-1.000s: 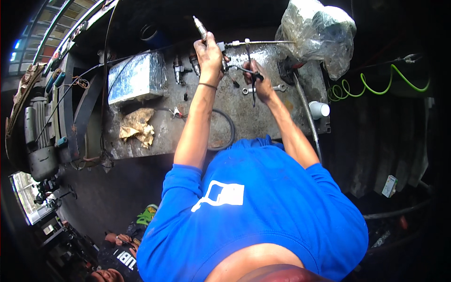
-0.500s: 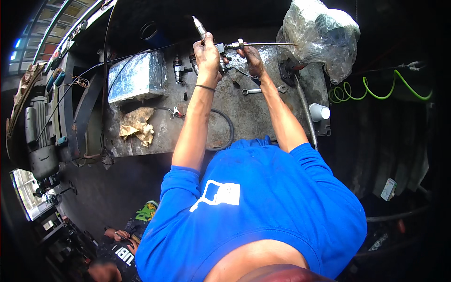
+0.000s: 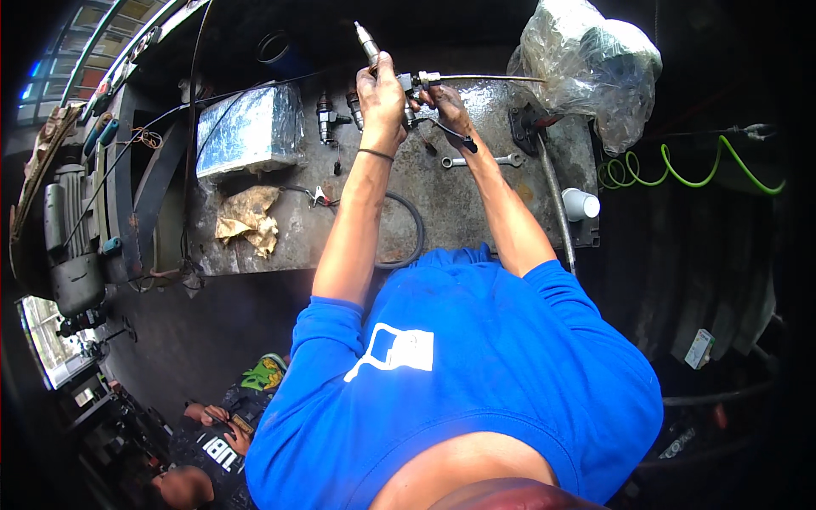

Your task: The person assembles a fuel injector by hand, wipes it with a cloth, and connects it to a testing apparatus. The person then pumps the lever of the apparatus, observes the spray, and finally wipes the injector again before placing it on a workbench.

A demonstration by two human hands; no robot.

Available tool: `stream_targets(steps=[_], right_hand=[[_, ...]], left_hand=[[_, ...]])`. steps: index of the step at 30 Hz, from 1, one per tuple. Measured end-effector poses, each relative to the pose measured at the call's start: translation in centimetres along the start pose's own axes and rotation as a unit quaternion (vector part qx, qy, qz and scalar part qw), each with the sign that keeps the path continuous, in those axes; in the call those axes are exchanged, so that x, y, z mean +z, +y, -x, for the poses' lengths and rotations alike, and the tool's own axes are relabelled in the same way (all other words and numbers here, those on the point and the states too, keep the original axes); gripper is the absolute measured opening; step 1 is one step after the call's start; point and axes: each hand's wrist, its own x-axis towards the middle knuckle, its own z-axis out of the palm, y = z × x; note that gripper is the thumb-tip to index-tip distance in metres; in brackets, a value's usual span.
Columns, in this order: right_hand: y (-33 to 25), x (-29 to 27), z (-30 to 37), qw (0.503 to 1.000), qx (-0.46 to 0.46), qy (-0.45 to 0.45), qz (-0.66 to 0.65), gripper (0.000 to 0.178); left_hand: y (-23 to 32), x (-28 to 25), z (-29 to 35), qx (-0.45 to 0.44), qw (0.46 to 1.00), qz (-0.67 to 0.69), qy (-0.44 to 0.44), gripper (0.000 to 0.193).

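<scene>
My left hand [image 3: 382,95] grips a long metal injector [image 3: 371,42] whose tip points up and away from me. My right hand [image 3: 445,104] is at the fitting [image 3: 416,81] where a thin metal pipe [image 3: 489,78] joins the injector, fingers closed around it. A dark tool handle [image 3: 456,136] hangs just below my right hand. Both hands are raised above the far part of a stained metal workbench [image 3: 476,208]. A spanner [image 3: 480,160] lies on the bench under my right wrist.
On the bench lie two more injectors [image 3: 325,119], a blue-grey metal box [image 3: 246,127], a dirty rag [image 3: 248,219], a black hose loop [image 3: 410,229] and a white cup [image 3: 580,204]. A plastic-wrapped bundle [image 3: 595,59] stands at the right. A green coiled hose [image 3: 671,170] hangs beyond. Another person [image 3: 204,442] sits lower left.
My right hand has risen from the bench near the spanner to the pipe fitting beside my left hand. My left hand has kept the injector in place.
</scene>
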Motion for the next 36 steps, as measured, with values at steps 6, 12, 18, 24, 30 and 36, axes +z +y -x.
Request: stream_targets(steps=[6, 12, 18, 24, 30, 36], right_hand=[[-0.4, -0.4, 0.0, 0.999, -0.005, 0.033, 0.020, 0.051], [-1.6, 0.8, 1.0, 0.999, 0.023, 0.040, 0.013, 0.057], [-1.2, 0.6, 1.0, 0.999, 0.026, 0.048, -0.002, 0.049], [3.7, -2.7, -0.3, 0.959, -0.161, -0.044, 0.230, 0.011], [1.6, -0.5, 0.4, 0.971, -0.182, 0.021, 0.153, 0.032], [1.1, -0.5, -0.1, 0.974, -0.199, 0.050, 0.097, 0.025]], left_hand=[[0.2, 0.0, 0.1, 0.000, 1.000, 0.003, 0.003, 0.039], [0.0, -0.1, 0.3, -0.008, 1.000, 0.008, -0.001, 0.038], [0.1, -0.2, 0.3, -0.011, 1.000, 0.000, 0.009, 0.037], [0.7, 0.3, 0.5, -0.016, 1.000, 0.019, -0.005, 0.035], [0.6, -2.5, 0.7, 0.005, 0.984, 0.076, -0.161, 0.049], [0.4, -2.8, 0.4, 0.008, 0.978, 0.092, -0.185, 0.053]])
